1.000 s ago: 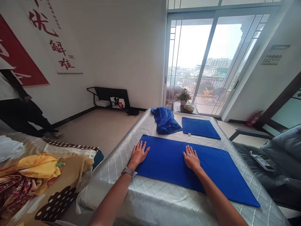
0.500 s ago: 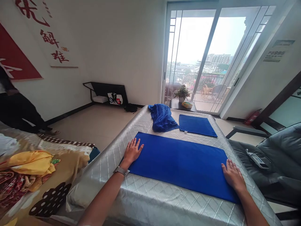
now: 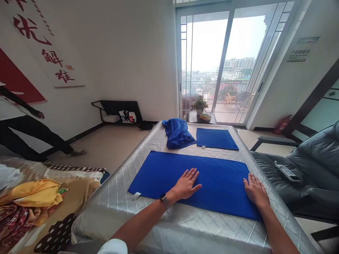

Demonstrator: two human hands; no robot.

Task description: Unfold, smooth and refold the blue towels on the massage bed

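A blue towel (image 3: 212,176) lies spread out flat across the silver quilted cover in front of me. On its middle, near the front edge, my left hand (image 3: 186,184) rests palm down with fingers stretched. At the towel's right end lies my right hand (image 3: 256,190), flat, its fingers partly past the edge. A small white tag (image 3: 136,195) shows at the front left corner. Farther back sit a crumpled blue cloth (image 3: 178,133) and, to its right, a smaller folded blue towel (image 3: 217,138) lying flat.
A bed with a yellow cloth (image 3: 37,192) stands at the left, where a person (image 3: 29,127) is walking. To the right is a dark armchair (image 3: 315,169) holding a white power strip (image 3: 288,173). Behind the table stands a potted plant (image 3: 200,104) before glass sliding doors.
My left hand has moved from the towel's left end rightward to its middle. My right hand stays at the right end. The person at the left has stepped further into view.
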